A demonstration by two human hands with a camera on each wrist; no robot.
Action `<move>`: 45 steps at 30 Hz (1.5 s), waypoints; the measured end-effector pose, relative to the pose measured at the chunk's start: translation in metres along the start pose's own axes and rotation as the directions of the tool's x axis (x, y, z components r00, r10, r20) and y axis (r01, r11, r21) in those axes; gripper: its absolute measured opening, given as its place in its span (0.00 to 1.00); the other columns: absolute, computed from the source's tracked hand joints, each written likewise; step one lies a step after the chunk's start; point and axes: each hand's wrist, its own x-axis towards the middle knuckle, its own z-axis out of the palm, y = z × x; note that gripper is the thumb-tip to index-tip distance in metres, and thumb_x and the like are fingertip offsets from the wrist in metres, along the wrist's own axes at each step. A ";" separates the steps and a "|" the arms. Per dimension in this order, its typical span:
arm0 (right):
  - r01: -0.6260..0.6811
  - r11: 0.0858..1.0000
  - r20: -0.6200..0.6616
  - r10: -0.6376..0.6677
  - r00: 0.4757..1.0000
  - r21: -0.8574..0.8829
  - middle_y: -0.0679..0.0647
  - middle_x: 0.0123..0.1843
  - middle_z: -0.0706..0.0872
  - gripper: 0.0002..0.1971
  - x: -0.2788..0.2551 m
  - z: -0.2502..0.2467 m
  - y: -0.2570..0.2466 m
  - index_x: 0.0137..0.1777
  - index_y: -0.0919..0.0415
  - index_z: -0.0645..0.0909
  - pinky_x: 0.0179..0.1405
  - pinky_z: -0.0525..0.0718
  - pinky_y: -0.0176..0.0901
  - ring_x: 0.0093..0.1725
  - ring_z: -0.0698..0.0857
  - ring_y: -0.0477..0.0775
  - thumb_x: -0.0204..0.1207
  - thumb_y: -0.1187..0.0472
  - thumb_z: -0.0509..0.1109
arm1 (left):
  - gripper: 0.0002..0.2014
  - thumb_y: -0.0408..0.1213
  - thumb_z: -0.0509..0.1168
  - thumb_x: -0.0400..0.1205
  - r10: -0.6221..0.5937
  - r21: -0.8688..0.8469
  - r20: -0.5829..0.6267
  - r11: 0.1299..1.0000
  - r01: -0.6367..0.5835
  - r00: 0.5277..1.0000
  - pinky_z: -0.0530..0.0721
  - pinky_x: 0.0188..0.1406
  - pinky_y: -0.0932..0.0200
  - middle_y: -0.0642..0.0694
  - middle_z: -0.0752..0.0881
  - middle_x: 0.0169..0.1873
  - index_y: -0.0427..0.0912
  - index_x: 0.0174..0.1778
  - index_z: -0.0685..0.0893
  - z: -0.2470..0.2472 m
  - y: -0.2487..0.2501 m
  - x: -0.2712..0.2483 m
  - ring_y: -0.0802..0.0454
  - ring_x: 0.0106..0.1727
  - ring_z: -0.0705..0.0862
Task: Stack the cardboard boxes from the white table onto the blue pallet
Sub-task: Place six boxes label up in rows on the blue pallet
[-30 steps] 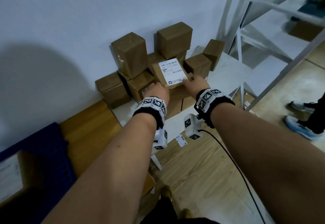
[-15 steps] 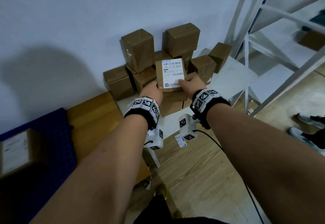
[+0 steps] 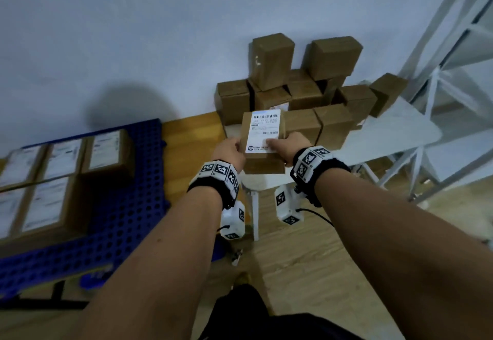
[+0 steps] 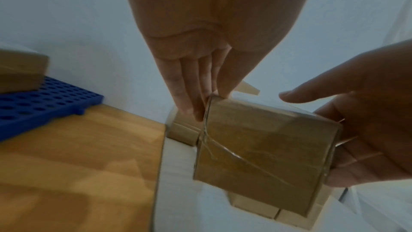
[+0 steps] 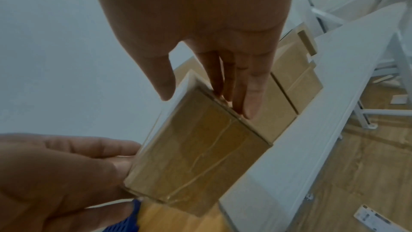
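Risk, as I judge it: the labelled box (image 3: 262, 136) is clamped only between the left hand (image 3: 230, 150) and right hand (image 3: 293, 145) pressing flat on opposite sides, so glossy tape on its end could let it slip on the swing away from the white table (image 3: 394, 132). It is a small brown carton, white shipping label up, tape-wrapped, held clear above the table's near edge. Pallet side of the table, the blue pallet (image 3: 128, 222) already carries several boxes.
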 end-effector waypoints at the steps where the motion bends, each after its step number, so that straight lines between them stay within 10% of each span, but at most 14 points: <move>1: 0.011 1.000 0.023 -0.011 1.000 -0.013 0.58 0.59 0.88 0.25 -0.004 0.009 -0.003 0.64 0.62 0.83 0.59 0.86 0.56 0.55 0.88 0.60 0.74 0.44 0.71 | 0.17 0.30 0.62 0.79 -0.013 0.006 0.000 1.000 0.013 1.000 0.79 0.48 0.62 0.50 0.88 0.57 0.49 0.61 0.86 -0.004 -0.009 -0.007 0.48 0.56 0.85; 21: 0.211 0.956 0.362 -0.127 0.924 -0.203 0.59 0.61 0.86 0.21 -0.081 0.239 -0.115 0.64 0.62 0.78 0.45 0.84 0.48 0.51 0.86 0.59 0.76 0.51 0.73 | 0.14 0.32 0.64 0.77 -0.436 -0.095 -0.115 0.899 0.427 0.892 0.85 0.55 0.50 0.44 0.88 0.54 0.47 0.57 0.83 -0.137 -0.221 -0.097 0.44 0.55 0.85; 37: 0.105 0.947 0.354 0.010 0.935 -0.304 0.63 0.64 0.82 0.23 -0.086 0.350 -0.137 0.69 0.65 0.70 0.58 0.85 0.59 0.59 0.85 0.65 0.78 0.58 0.71 | 0.18 0.27 0.59 0.80 -0.319 0.164 -0.104 0.929 0.332 0.942 0.83 0.58 0.47 0.41 0.80 0.62 0.42 0.65 0.79 -0.161 -0.314 -0.098 0.41 0.61 0.81; 45: 0.093 0.943 0.314 0.013 0.949 -0.321 0.63 0.64 0.82 0.22 -0.080 0.375 -0.152 0.70 0.65 0.71 0.55 0.85 0.55 0.59 0.84 0.65 0.80 0.58 0.68 | 0.23 0.33 0.55 0.86 -0.259 0.280 -0.135 0.916 0.288 0.956 0.65 0.77 0.53 0.42 0.67 0.79 0.37 0.79 0.67 -0.183 -0.350 -0.090 0.45 0.79 0.64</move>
